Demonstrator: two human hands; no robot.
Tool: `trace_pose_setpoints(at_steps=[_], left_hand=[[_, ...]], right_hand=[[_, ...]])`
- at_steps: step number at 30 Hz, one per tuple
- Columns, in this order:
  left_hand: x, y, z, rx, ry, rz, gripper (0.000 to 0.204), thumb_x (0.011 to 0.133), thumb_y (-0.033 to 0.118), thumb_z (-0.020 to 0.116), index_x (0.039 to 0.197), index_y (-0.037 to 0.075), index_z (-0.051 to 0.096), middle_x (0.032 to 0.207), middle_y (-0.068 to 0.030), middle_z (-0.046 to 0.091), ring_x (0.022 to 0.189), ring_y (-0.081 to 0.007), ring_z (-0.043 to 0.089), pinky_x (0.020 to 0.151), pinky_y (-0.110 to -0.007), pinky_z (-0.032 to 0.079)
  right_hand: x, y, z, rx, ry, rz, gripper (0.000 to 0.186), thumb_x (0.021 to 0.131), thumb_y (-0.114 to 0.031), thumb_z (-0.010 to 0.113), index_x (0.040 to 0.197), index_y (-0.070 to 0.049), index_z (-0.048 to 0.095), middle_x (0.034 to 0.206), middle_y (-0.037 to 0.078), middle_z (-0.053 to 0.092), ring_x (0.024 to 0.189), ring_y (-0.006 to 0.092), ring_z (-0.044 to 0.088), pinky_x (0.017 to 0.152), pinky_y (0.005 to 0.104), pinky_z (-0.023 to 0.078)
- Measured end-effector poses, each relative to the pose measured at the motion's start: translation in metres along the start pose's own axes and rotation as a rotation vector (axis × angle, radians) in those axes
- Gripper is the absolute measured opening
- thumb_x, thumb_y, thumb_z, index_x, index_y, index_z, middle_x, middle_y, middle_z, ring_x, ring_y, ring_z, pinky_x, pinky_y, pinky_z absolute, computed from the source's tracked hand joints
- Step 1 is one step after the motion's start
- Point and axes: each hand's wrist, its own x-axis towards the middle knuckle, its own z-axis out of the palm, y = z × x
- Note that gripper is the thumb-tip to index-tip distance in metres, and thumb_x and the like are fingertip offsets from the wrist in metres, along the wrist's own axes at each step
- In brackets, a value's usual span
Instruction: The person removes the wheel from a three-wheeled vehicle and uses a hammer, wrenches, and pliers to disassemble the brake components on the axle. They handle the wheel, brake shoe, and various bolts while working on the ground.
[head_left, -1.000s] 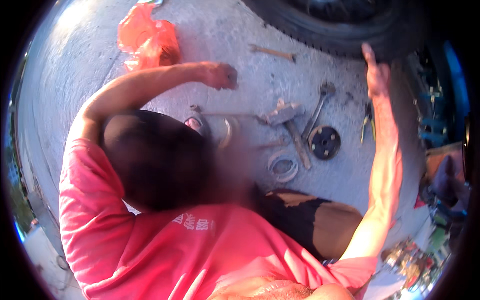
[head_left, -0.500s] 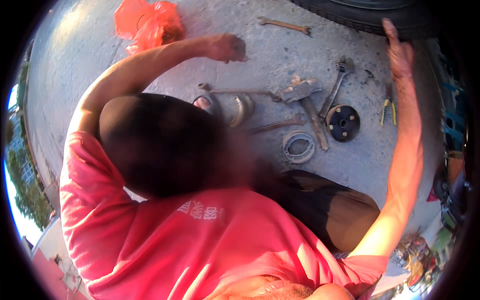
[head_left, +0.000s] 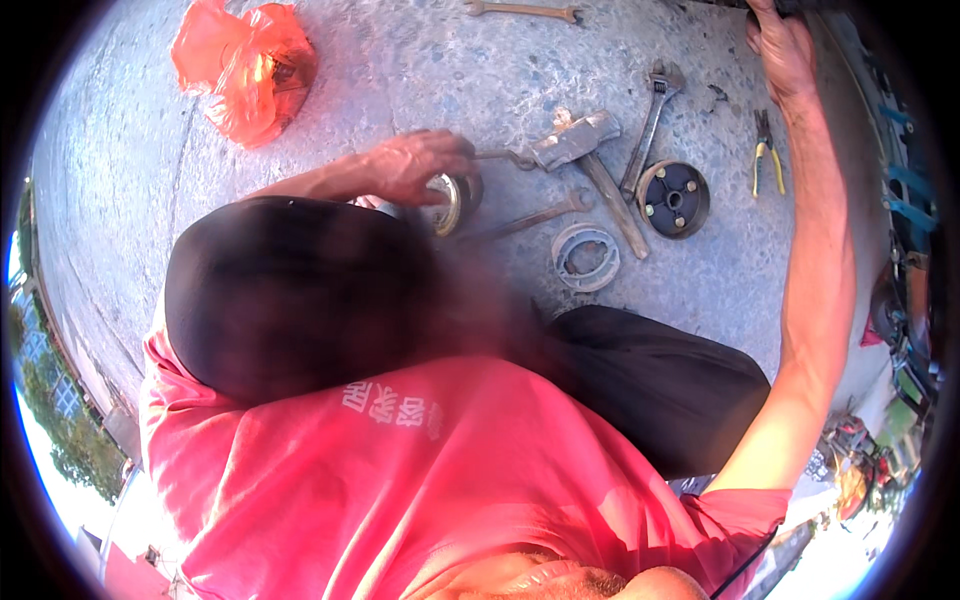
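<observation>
My left hand point(head_left: 425, 165) is curled down over a brass-toned metal ring point(head_left: 455, 208), fingers closed at its upper edge. The hand and ring cover part of a long metal bar point(head_left: 507, 156). At the upper right, my right hand point(head_left: 785, 50) reaches to the dark tyre edge point(head_left: 835, 4), one finger stretched out and the tips cut off by the picture's edge. Nothing shows in that hand. Between the hands lie a hammer point(head_left: 613, 200), an adjustable wrench point(head_left: 650, 130), a spanner point(head_left: 540, 215), a round black drum point(head_left: 674, 200) and a pale ring point(head_left: 586, 258).
Yellow-handled pliers point(head_left: 767, 155) lie near my right forearm. Another spanner point(head_left: 522, 11) is at the far edge, and an orange plastic bag point(head_left: 250, 85) at the far left. My dark-clad knees point(head_left: 300, 300) block the near ground. Clutter point(head_left: 905, 200) lines the right side.
My left hand has come down from its raised place near the orange bag onto the metal ring. The view has shifted, leaving only a sliver of tyre. My right hand stays beside it.
</observation>
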Motion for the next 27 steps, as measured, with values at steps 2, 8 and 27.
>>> trace_pose_setpoints(at_steps=[2,8,27], left_hand=[[-0.004,-0.001,0.011,0.033,-0.137,0.03,0.06,0.077,0.017,0.078,0.134,0.015,0.06,0.136,-0.0118,0.054,0.128,-0.0325,0.052,0.105,-0.047,0.045],[-0.015,-0.002,0.031,0.007,-0.106,-0.012,0.067,0.076,0.014,0.077,0.139,0.018,0.053,0.131,-0.0104,0.055,0.123,-0.0318,0.052,0.098,-0.048,0.047],[0.012,-0.007,0.063,0.397,0.139,0.16,0.018,0.084,0.02,0.059,0.101,0.015,0.064,0.101,-0.0061,0.055,0.097,-0.0253,0.054,0.076,-0.041,0.045]], right_hand=[[0.004,0.002,-0.004,-0.044,-0.062,0.051,0.097,0.087,-0.067,0.065,0.151,0.001,0.04,0.153,0.014,0.046,0.141,0.0294,0.04,0.116,0.0385,0.03],[0.022,0.018,0.011,0.136,-0.106,0.01,0.085,0.087,-0.062,0.07,0.144,-0.002,0.049,0.141,0.006,0.051,0.121,0.0193,0.045,0.099,0.0344,0.035],[0.037,0.052,0.002,0.439,-0.309,0.101,0.062,0.087,-0.048,0.078,0.131,-0.01,0.06,0.1,-0.01,0.056,0.069,0.0043,0.04,0.057,0.0255,0.029]])
